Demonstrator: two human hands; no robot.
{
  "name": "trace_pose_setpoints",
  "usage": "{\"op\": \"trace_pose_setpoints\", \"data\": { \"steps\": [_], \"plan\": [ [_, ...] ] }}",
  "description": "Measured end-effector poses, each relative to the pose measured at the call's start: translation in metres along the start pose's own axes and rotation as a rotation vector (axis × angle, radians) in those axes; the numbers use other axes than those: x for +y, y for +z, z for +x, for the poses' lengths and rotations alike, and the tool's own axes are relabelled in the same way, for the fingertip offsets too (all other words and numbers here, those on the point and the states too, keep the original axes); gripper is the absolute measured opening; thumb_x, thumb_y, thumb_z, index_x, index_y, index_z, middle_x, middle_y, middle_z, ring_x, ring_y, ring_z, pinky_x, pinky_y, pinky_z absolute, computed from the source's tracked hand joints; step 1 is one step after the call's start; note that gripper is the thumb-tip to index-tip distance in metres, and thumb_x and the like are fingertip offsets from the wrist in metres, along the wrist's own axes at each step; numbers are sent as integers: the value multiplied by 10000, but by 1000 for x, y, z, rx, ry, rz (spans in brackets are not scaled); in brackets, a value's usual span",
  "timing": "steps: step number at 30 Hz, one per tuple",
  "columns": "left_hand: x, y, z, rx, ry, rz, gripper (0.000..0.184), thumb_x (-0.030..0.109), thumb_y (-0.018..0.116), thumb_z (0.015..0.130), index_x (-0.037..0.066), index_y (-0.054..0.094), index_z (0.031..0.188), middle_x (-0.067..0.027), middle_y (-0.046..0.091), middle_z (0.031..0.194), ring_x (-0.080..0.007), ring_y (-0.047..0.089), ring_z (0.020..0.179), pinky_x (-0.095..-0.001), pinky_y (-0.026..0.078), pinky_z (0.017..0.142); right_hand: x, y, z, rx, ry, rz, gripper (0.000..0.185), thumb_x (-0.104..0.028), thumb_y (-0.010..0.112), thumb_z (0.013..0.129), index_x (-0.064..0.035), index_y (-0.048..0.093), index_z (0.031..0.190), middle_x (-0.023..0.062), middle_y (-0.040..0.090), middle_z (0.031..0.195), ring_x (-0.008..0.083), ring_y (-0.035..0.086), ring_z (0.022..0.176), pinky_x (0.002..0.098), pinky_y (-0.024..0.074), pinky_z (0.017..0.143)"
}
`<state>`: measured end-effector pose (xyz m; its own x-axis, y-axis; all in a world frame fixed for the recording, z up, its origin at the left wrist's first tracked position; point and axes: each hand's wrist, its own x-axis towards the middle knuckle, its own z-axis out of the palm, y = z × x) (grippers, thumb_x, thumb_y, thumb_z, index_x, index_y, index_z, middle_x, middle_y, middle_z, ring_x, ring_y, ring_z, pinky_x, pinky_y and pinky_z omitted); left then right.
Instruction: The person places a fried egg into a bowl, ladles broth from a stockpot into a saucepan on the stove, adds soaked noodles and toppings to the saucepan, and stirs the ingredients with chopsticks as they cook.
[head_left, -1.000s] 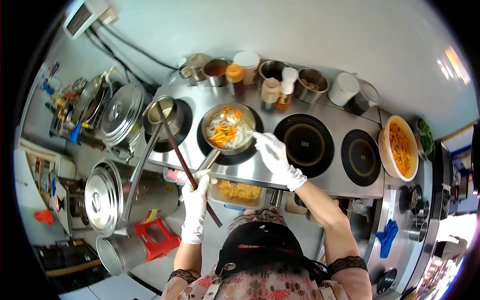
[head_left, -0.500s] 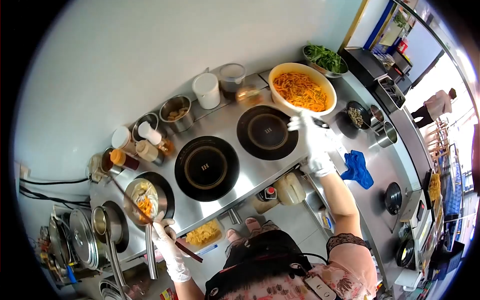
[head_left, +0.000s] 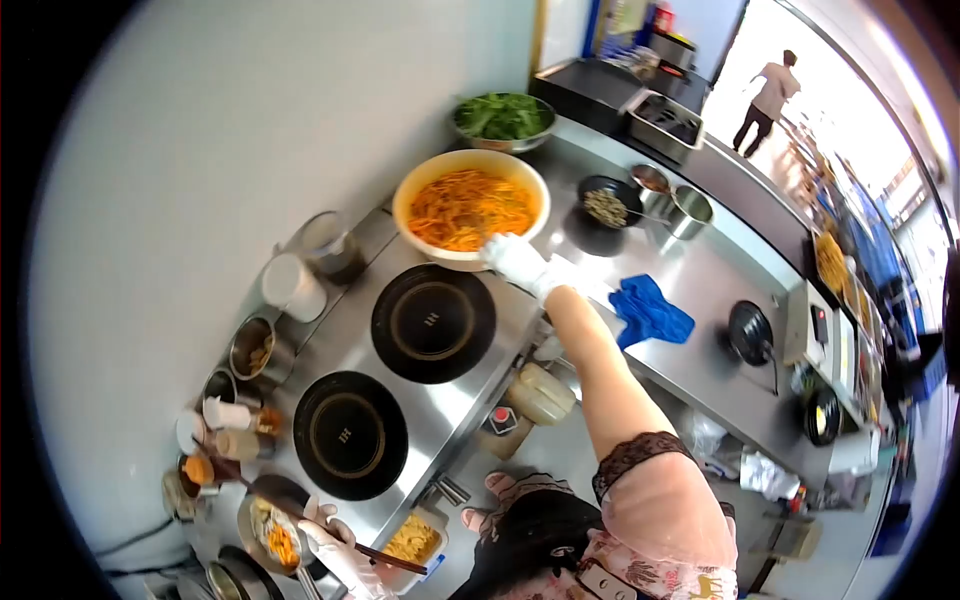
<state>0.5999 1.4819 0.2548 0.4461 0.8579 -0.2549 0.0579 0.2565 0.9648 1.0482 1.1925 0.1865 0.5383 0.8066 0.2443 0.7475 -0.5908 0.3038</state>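
My left hand (head_left: pixel 338 550), in a white glove, is closed around long brown chopsticks (head_left: pixel 395 560). Their far end reaches across a small pan (head_left: pixel 246 512) holding pale strips and orange shreds (head_left: pixel 283 545). At the front right rim of a large cream bowl (head_left: pixel 408 222) is my gloved right hand (head_left: pixel 517 262). Its fingertips reach over the rim to orange shredded vegetable (head_left: pixel 470 208), which looks like carrot. The right fingers are smeared, so their grip is unclear.
Two black round cooking plates (head_left: pixel 434 322) lie between my hands. Sauce bottles (head_left: pixel 240 444) and a white canister (head_left: pixel 293 287) line the wall. A bowl of green leaves (head_left: pixel 503 118) stands behind the cream bowl. On the right counter lies a blue cloth (head_left: pixel 650 310). A person (head_left: pixel 770 98) stands far off.
My view has turned to the right. My right hand has moved from above the counter to the cream bowl's rim. The left hand still holds the chopsticks over the pan.
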Motion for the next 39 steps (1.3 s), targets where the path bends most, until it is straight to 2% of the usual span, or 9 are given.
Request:
{"op": "trace_pose_setpoints", "data": {
  "steps": [3, 10, 14, 17, 19, 25, 29, 35, 39],
  "plan": [
    [-1, 5, 1, -32, 16, 26, 417, 398, 488, 959, 33, 572, 1141, 17, 519, 841, -19, 271, 463, -156, 158, 394, 5, 6, -14, 42, 65, -36, 373, -140, 569, 794, -48, 557, 1156, 71, 609, 923, 226, 572, 930, 340, 462, 773],
    [14, 14, 14, -203, -134, -611, 284, 291, 503, 964, 36, 579, 1063, -14, 606, 807, -39, 365, 497, -157, 261, 368, -40, -105, -87, 173, 422, 370, 351, -141, 559, 799, -50, 515, 1136, 134, 631, 852, 293, 622, 833, 406, 510, 683],
    [9, 33, 15, -325, -147, -853, 391, 346, 513, 951, 29, 502, 1179, -100, 530, 1181, -142, 500, 821, -260, 462, 684, -132, -160, -101, -24, 90, 768, 396, -257, 633, 785, -61, 519, 1109, 141, 618, 734, 338, 638, 724, 424, 523, 611],
    [14, 62, -17, -466, -239, -872, 499, 394, 504, 942, 144, 406, 1363, -44, 390, 1444, -199, 445, 1239, -370, 405, 970, -217, -139, -112, 92, -232, 1268, 1002, -371, 772, 694, -29, 210, 1449, 173, 595, 1088, 298, 630, 915, 360, 515, 856],
    [13, 72, -37, -557, -233, -849, 566, 485, 384, 962, 114, 343, 1387, -94, 320, 1478, -255, 326, 1334, -410, 285, 1079, -249, -169, -111, -120, -209, 1707, 1071, -463, 796, 648, -31, 223, 1443, 149, 573, 1098, 285, 592, 963, 369, 484, 853],
    [5, 56, -67, -579, 41, -602, 570, 479, 305, 987, 65, 310, 1380, -161, 370, 1431, -282, 342, 1317, -424, 262, 1085, -315, -208, -102, 205, 37, 2104, 299, -122, 546, 914, -38, 572, 1200, 89, 550, 1046, 201, 515, 1025, 300, 398, 923],
    [11, 28, -78, -675, 85, -477, 562, 439, 332, 995, 19, 374, 1366, -158, 418, 1395, -259, 385, 1290, -415, 293, 1073, -317, -241, -88, 201, 9, 1874, 211, -93, 486, 927, -21, 622, 1071, 117, 545, 1141, 190, 503, 1111, 314, 417, 934],
    [-46, -138, -67, -24, 427, 420, 442, 138, 630, 869, 27, 498, 1277, -150, 573, 1214, -280, 526, 1153, -369, 379, 1005, -339, -268, -63, 121, 283, 1914, 193, -105, 507, 921, 17, 649, 968, 115, 628, 1018, 192, 600, 928, 317, 479, 844],
    [-25, -268, -68, 493, 651, 1118, 482, 209, 714, 766, -3, 567, 1173, -216, 586, 1116, -364, 553, 1038, -418, 434, 905, -381, -259, -30, 262, -101, 1668, 189, 21, 564, 845, 27, 635, 1020, 123, 651, 1010, 206, 616, 945, 297, 478, 855]
  ]
}}
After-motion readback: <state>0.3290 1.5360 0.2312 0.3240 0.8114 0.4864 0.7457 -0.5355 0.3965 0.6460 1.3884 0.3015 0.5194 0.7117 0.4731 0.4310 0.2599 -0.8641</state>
